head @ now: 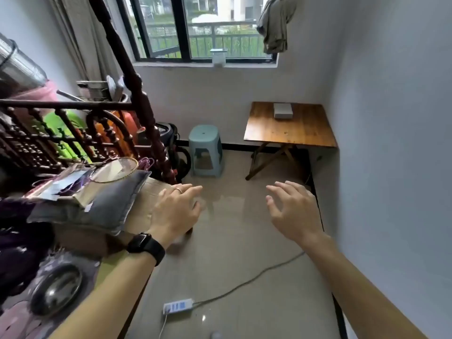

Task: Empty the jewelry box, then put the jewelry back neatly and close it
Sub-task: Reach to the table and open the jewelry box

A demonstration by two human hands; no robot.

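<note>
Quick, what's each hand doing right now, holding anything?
Left hand: open, fingers spread, holding nothing.
Right hand: open, fingers spread, holding nothing.

Open floor [232, 241] ahead to table [291, 133] w/ closed box [283, 110]; stool [206, 150] left, power strip [178, 306] underfoot.

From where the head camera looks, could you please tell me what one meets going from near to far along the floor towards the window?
White power strip → left hand → blue plastic stool → wooden folding table → grey box on it → window.
</note>
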